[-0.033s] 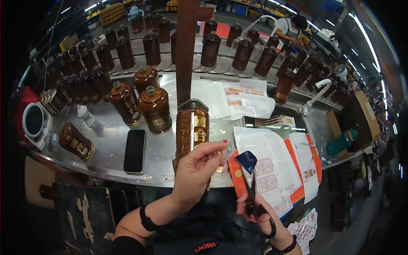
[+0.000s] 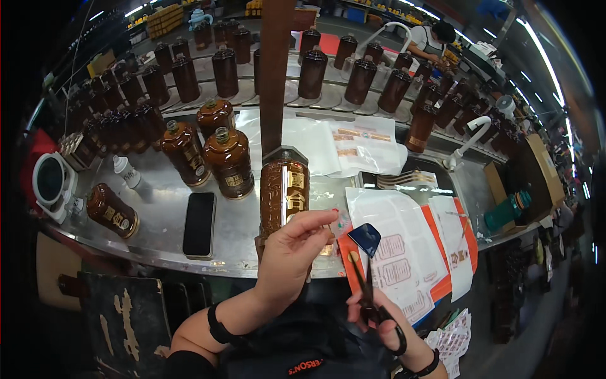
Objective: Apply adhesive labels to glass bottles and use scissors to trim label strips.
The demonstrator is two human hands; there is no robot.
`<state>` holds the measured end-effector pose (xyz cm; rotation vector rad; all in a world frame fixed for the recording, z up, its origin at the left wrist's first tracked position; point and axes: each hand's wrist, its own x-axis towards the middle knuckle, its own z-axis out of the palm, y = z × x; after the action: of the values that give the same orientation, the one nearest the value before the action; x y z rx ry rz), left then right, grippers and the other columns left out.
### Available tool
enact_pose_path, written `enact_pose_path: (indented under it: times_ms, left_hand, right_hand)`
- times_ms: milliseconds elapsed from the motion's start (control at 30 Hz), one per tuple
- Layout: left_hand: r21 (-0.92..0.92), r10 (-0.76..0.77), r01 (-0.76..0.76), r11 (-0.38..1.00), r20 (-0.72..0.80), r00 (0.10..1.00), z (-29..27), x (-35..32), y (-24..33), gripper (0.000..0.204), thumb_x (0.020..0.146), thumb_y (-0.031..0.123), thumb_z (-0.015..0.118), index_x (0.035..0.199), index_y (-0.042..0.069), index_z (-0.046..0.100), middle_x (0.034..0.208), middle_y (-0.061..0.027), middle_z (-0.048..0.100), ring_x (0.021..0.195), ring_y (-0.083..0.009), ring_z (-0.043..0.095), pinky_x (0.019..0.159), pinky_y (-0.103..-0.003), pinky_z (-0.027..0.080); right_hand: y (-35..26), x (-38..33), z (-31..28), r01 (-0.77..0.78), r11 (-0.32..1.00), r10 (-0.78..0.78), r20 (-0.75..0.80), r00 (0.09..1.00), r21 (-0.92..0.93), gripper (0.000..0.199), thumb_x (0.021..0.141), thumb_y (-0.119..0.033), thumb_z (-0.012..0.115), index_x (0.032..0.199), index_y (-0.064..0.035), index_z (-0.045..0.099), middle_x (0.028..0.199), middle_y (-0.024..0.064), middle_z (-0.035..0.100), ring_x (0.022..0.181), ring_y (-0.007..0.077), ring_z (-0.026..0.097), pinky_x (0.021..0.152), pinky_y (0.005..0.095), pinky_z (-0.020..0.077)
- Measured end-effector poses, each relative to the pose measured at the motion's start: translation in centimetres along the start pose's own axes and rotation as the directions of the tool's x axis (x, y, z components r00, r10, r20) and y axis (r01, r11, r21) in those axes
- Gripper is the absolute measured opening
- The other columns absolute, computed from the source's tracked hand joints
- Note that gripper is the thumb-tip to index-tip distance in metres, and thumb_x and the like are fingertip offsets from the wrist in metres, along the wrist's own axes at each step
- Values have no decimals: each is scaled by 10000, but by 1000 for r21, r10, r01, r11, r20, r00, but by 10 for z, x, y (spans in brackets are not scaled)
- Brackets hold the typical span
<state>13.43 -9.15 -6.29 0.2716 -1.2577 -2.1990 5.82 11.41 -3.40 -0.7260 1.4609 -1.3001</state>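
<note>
My left hand [image 2: 287,256] pinches a small clear film sticker [image 2: 341,222] with a spot of red and green on it, between thumb and forefinger. Just behind it, a brown bottle [image 2: 285,189] with gold raised characters lies or leans in a holder, its lower part hidden by the hand. My right hand [image 2: 386,319] grips dark-handled scissors [image 2: 368,297], their blades spread and pointing away from me. A dark blue flat piece [image 2: 366,239] sits by the blade tips; whether it touches them I cannot tell. Beneath are printed label sheets [image 2: 394,252] on an orange folder [image 2: 349,252].
A phone [image 2: 199,224] lies on the metal table, with glossy brown bottles [image 2: 230,164], a white small bottle [image 2: 127,170] and a tipped brown bottle [image 2: 112,210] around it. Behind a brown post [image 2: 274,76], a conveyor carries several bottles [image 2: 312,74]. A co-worker [image 2: 430,43] sits at the far right.
The scissor blades have spread apart in my right hand, which has shifted slightly left. The film sticker has turned a little in my left fingers.
</note>
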Motion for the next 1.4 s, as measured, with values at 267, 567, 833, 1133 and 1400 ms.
enact_pose_path:
  times_ms: [267, 567, 833, 1133, 1400]
  left_hand:
    - [-222, -183, 184, 958, 25, 983, 9, 4, -5, 307, 923, -3, 565, 1229, -31, 560, 1197, -102, 606, 1120, -145, 557, 991, -289, 429]
    - [-128, -106, 117, 985, 90, 990, 4, -1, -12, 384, 909, -51, 545, 1290, -30, 505, 1221, -121, 589, 1149, -168, 555, 1006, -300, 428]
    - [-137, -102, 111, 984, 70, 992, 9, -3, -7, 501, 905, -48, 559, 1380, -20, 401, 1276, -116, 534, 1174, -164, 531, 1019, -296, 423]
    - [-137, -95, 101, 985, 53, 994, 10, -5, -7, 540, 889, -81, 557, 1396, 3, 389, 1285, -105, 500, 1191, -169, 511, 1024, -293, 421]
    - [-165, -114, 121, 979, 51, 992, 12, -5, -6, 560, 888, -80, 557, 1408, 9, 370, 1295, -118, 492, 1191, -172, 510, 1022, -291, 422]
  right_hand:
    - [11, 12, -3, 79, 978, -89, -43, 995, -194, 753, 824, -708, 526, 1184, -48, 495, 830, 20, 525, 742, 104, 500, 677, 244, 411]
    - [11, 21, 1, 141, 952, -175, -103, 979, -271, 691, 845, -657, 549, 1151, -37, 523, 755, -3, 504, 688, 89, 481, 635, 234, 390]
    - [8, 25, 1, 133, 959, -164, -107, 981, -251, 686, 850, -656, 543, 1141, -35, 535, 723, -10, 483, 651, 81, 459, 605, 235, 373]
    - [10, 29, 4, 138, 971, -164, -126, 978, -196, 635, 906, -626, 475, 1113, -33, 567, 730, -13, 487, 680, 83, 466, 629, 233, 377]
    - [10, 29, 6, 102, 977, -133, -164, 977, -186, 595, 937, -577, 464, 1096, -17, 591, 685, -35, 478, 622, 62, 445, 580, 220, 361]
